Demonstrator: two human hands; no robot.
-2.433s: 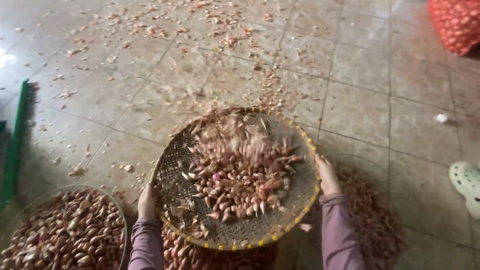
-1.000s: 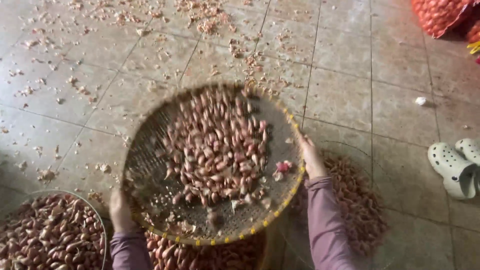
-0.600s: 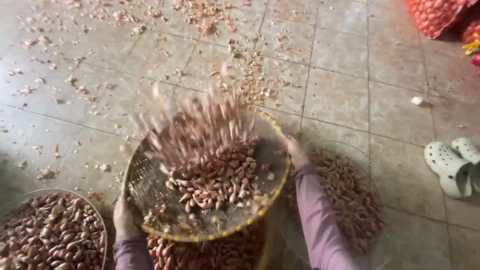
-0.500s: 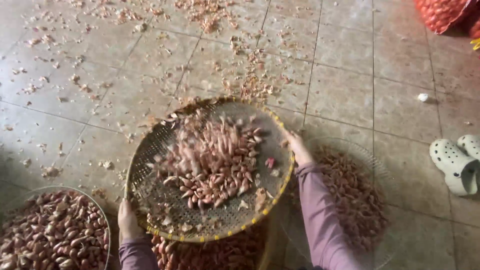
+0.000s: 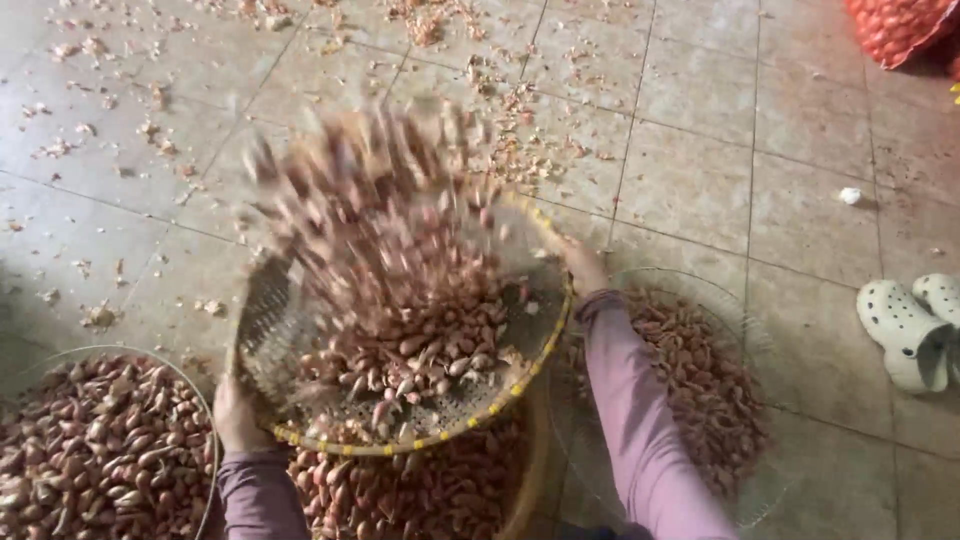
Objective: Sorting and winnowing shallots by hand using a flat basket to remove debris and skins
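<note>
Round woven sieve (image 5: 330,400) of airborne shallots (image 5: 390,270), left hand (image 5: 238,415) and right hand (image 5: 583,268) grip clamped on its rim.

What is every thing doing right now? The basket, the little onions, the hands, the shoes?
Round woven tray: tilted, held at both rims.
Small shallots: some tossed up and blurred in the air, some lying in the tray.
Left hand: gripping the near rim.
Right hand: gripping the far rim.
Wire basket: on the floor, full of shallots.
Pale clogs: lying on the tiles, unworn.
Papery skins: scattered on the floor.
</note>
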